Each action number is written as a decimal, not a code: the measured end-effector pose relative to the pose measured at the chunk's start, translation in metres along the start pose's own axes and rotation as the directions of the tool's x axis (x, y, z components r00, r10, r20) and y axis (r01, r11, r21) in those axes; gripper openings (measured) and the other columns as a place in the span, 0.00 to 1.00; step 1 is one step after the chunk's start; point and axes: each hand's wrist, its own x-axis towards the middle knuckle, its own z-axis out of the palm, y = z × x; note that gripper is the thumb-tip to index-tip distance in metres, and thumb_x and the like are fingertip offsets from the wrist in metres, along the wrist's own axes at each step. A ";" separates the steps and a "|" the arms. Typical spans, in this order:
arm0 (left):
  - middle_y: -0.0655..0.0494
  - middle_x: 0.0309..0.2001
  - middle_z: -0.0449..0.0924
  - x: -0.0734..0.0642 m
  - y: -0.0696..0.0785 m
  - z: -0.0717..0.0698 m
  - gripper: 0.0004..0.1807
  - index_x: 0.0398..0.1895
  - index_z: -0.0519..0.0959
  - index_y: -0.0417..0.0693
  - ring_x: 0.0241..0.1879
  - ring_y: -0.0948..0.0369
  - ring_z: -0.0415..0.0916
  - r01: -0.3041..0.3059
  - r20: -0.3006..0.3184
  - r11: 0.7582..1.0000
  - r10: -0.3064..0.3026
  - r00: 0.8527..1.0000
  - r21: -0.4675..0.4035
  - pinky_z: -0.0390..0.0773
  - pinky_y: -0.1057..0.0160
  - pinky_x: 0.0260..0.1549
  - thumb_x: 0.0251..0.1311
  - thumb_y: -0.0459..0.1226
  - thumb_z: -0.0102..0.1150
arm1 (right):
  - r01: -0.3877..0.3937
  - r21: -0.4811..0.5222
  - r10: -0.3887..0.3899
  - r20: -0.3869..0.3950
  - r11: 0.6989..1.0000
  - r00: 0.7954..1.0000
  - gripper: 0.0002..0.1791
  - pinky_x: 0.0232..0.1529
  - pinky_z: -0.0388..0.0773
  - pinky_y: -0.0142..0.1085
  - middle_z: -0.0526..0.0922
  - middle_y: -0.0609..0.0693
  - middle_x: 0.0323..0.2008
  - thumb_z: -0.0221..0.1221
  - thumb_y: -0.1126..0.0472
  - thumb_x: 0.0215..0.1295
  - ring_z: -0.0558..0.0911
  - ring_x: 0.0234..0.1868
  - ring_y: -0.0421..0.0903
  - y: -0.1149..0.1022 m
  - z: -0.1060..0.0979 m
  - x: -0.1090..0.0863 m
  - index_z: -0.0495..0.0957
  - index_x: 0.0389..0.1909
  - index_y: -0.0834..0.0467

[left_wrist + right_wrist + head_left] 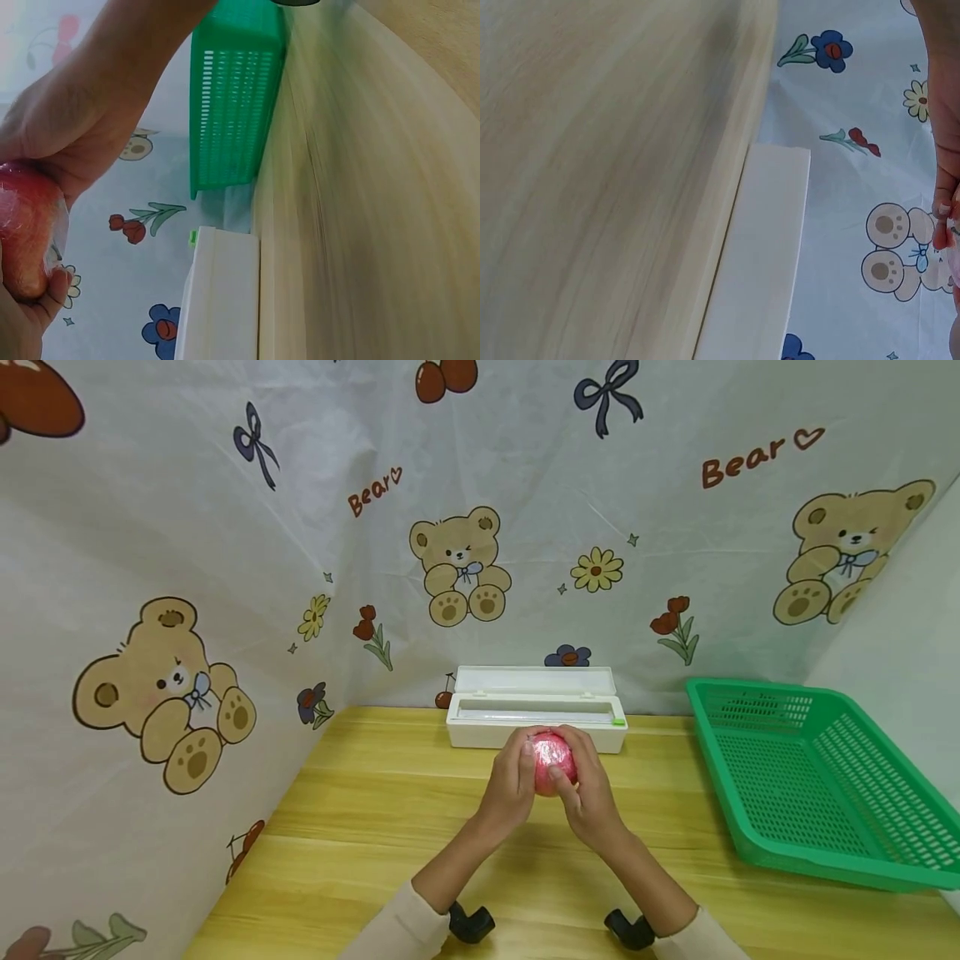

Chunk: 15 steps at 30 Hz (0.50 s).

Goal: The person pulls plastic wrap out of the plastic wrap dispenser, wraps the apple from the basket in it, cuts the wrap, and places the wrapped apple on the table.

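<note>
Both hands hold a round red fruit (552, 763) wrapped in shiny clear film, raised over the table in front of a white box. My left hand (512, 783) grips its left side, and my right hand (592, 793) grips the right, with that thumb lying across the near face. Loose film shows along one side of the fruit (26, 225) in the left wrist view. Behind the hands stands the white cling film dispenser (536, 737), lid raised, a film roll inside and a green slider (618, 722) at its right end. Only a sliver of the fruit shows in the right wrist view.
A green plastic basket (738, 810) stands at the right of the wooden table (360, 827). Bear-printed cloth (525, 468) hangs behind and along the left side. Two black curved pieces (472, 924) are beside the wrists near the front.
</note>
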 end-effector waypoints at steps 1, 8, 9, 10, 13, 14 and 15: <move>0.49 0.53 0.77 0.001 0.000 -0.001 0.20 0.60 0.72 0.44 0.49 0.57 0.78 0.003 0.001 1.000 -0.003 1.000 -0.005 0.85 0.63 0.44 0.81 0.41 0.30 | 0.000 0.010 0.000 0.008 1.000 1.000 0.31 0.58 0.75 0.26 0.70 0.60 0.64 0.60 0.71 0.66 0.74 0.59 0.53 0.000 -0.001 0.000 0.66 0.70 0.63; 0.47 0.56 0.79 0.007 0.004 -0.006 0.22 0.62 0.72 0.47 0.50 0.54 0.80 0.093 0.004 0.986 -0.093 0.996 -0.137 0.86 0.62 0.42 0.82 0.46 0.30 | 0.071 0.025 -0.070 -0.011 0.997 0.997 0.45 0.65 0.70 0.30 0.66 0.60 0.71 0.66 0.40 0.64 0.67 0.71 0.56 0.002 -0.010 0.003 0.63 0.73 0.63; 0.46 0.57 0.79 0.007 0.004 -0.007 0.22 0.63 0.72 0.48 0.50 0.54 0.80 0.105 0.008 0.981 -0.105 0.994 -0.160 0.86 0.62 0.42 0.82 0.46 0.30 | 0.088 0.020 -0.088 -0.016 0.996 0.996 0.47 0.65 0.70 0.30 0.68 0.61 0.70 0.65 0.37 0.63 0.68 0.70 0.55 0.002 -0.011 0.004 0.65 0.72 0.64; 0.46 0.57 0.78 0.008 0.004 -0.008 0.23 0.64 0.71 0.49 0.50 0.53 0.80 0.113 0.010 0.979 -0.113 0.994 -0.170 0.86 0.62 0.42 0.82 0.47 0.30 | 0.105 0.014 -0.105 -0.020 0.994 0.994 0.46 0.65 0.71 0.30 0.69 0.61 0.69 0.66 0.37 0.63 0.69 0.70 0.56 0.002 -0.011 0.004 0.66 0.71 0.65; 0.46 0.59 0.76 0.008 0.004 -0.010 0.24 0.68 0.68 0.49 0.52 0.53 0.79 0.110 0.027 0.979 -0.107 0.994 -0.174 0.86 0.61 0.43 0.82 0.50 0.29 | 0.118 0.028 -0.117 -0.030 0.993 0.993 0.43 0.62 0.73 0.30 0.73 0.62 0.67 0.71 0.48 0.61 0.73 0.67 0.55 0.002 -0.012 0.005 0.68 0.70 0.65; 0.47 0.60 0.75 0.008 0.004 -0.010 0.26 0.69 0.67 0.49 0.53 0.53 0.78 0.100 0.035 0.981 -0.095 0.995 -0.164 0.86 0.62 0.44 0.82 0.51 0.29 | 0.108 0.040 -0.107 -0.034 0.993 0.994 0.42 0.61 0.74 0.29 0.73 0.62 0.66 0.73 0.54 0.59 0.74 0.66 0.54 0.002 -0.013 0.005 0.67 0.71 0.65; 0.47 0.62 0.74 0.008 0.003 -0.010 0.27 0.70 0.66 0.49 0.55 0.53 0.77 0.087 0.048 0.984 -0.081 0.996 -0.153 0.85 0.61 0.46 0.82 0.53 0.29 | 0.093 0.050 -0.091 -0.040 0.994 0.995 0.43 0.61 0.75 0.29 0.73 0.62 0.66 0.75 0.60 0.57 0.74 0.65 0.53 0.002 -0.014 0.005 0.67 0.71 0.65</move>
